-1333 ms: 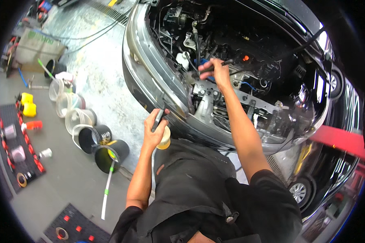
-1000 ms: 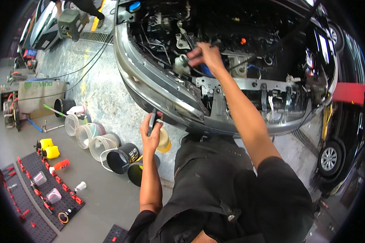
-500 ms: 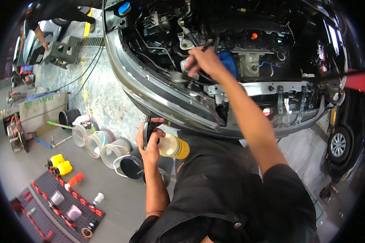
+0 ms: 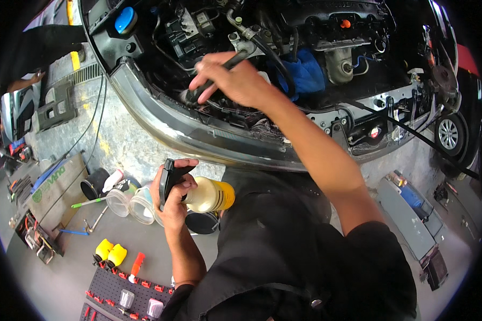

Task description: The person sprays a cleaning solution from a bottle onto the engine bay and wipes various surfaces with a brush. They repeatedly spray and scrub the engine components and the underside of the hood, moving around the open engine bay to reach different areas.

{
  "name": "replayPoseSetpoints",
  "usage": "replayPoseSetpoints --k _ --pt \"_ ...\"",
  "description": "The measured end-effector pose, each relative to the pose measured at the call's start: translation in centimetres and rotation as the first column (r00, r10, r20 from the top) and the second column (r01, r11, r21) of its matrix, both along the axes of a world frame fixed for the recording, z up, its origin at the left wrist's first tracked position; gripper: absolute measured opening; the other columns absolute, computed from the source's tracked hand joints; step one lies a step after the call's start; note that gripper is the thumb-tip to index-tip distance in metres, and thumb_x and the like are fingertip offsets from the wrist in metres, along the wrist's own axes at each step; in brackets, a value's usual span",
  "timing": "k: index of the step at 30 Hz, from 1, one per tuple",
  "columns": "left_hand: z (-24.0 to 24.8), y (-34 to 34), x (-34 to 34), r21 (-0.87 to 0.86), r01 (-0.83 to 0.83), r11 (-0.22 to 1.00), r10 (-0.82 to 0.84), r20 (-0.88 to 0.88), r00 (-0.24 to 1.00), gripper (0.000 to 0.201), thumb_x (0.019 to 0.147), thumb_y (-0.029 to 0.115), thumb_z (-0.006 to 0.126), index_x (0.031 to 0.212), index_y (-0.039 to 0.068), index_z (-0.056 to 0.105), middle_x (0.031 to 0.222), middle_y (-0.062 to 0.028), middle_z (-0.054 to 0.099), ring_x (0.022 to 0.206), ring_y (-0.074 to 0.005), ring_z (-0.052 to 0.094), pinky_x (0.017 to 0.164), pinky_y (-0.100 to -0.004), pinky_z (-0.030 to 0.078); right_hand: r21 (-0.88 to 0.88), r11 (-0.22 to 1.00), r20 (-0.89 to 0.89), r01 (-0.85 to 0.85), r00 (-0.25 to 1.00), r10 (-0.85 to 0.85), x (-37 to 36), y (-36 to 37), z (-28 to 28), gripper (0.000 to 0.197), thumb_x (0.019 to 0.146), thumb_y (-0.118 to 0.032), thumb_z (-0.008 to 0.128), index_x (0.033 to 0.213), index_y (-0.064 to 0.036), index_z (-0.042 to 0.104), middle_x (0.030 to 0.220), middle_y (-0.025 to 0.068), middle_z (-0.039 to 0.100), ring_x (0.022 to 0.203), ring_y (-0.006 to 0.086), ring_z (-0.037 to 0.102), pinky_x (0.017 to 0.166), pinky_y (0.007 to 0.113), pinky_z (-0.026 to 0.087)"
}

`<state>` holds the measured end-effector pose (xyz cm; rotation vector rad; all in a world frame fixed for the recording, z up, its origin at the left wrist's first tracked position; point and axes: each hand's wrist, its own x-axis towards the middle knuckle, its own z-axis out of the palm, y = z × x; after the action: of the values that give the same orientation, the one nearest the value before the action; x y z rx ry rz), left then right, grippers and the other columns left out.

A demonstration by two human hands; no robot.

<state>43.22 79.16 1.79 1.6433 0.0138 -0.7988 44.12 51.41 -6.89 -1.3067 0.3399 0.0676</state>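
My left hand is closed round the black trigger head of a spray bottle, tilted on its side, with a cream and yellow body. It is held in front of my dark clothing, just outside the car's front edge. In my right hand is a black-handled brush, gripped over the left front of the open engine bay. Its pale bristles, partly blurred, point down at the dark parts behind the grey front edge. A blue cloth lies bunched in the bay beyond my right wrist.
A blue reservoir cap sits at the bay's left corner. Several buckets stand on the floor at left, near yellow bottles and a black pegboard. A grey toolbox is at right. Another person's hand is near a stool.
My right hand has swept the brush leftward along the front of the engine bay. The head view has shifted. My left hand keeps its hold on the spray bottle. The other person's hand is off the stool.
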Motion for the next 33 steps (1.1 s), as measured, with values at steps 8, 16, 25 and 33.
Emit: replayPoseSetpoints --k 8,16,25,33 --pt "0.2 -0.5 3.4 -0.080 0.018 0.997 -0.024 -0.075 0.997 0.051 0.073 0.008 0.060 0.117 -0.016 0.059 0.116 -0.0337 0.068 0.075 -0.0218 0.064 0.074 -0.0350 0.057 0.016 1.000 0.039 0.014 0.999 -0.014 4.0 -2.2 0.6 0.038 0.105 -0.025 0.051 0.088 0.0039 0.067 0.082 0.0126 0.076 0.059 0.0204 0.072 0.062 0.034 0.057" --pt "-0.3 -1.8 6.3 -0.102 -0.025 0.994 0.016 -0.090 0.996 0.046 0.073 0.006 0.062 0.114 -0.015 0.062 0.116 -0.0324 0.069 0.076 -0.0241 0.066 0.077 -0.0338 0.055 -0.033 0.983 0.203 0.183 0.964 -0.173 9.4 -1.7 -2.6 0.036 0.101 -0.028 0.054 0.085 0.0014 0.066 0.087 0.0115 0.076 0.057 0.0178 0.067 0.061 0.033 0.053" --pt "-0.7 -3.7 7.9 -0.021 0.032 0.999 -0.034 -0.067 0.997 0.049 0.073 0.008 0.061 0.115 -0.016 0.061 0.115 -0.0321 0.070 0.076 -0.0231 0.065 0.075 -0.0330 0.055 0.175 0.984 0.266 0.024 0.961 -0.071 10.7 2.2 -5.2 0.034 0.108 -0.026 0.053 0.095 0.0020 0.066 0.103 0.0132 0.076 0.080 0.0173 0.073 0.077 0.033 0.058" --pt "-1.0 -4.3 8.1 0.001 0.036 0.999 -0.036 -0.074 0.997 0.049 0.073 0.007 0.062 0.116 -0.015 0.061 0.116 -0.0329 0.070 0.075 -0.0221 0.065 0.078 -0.0325 0.054 0.123 0.992 0.092 -0.035 0.995 0.024 11.1 1.7 -7.6 0.033 0.104 -0.027 0.054 0.096 0.0016 0.069 0.097 0.0128 0.079 0.067 0.0179 0.073 0.069 0.032 0.057"
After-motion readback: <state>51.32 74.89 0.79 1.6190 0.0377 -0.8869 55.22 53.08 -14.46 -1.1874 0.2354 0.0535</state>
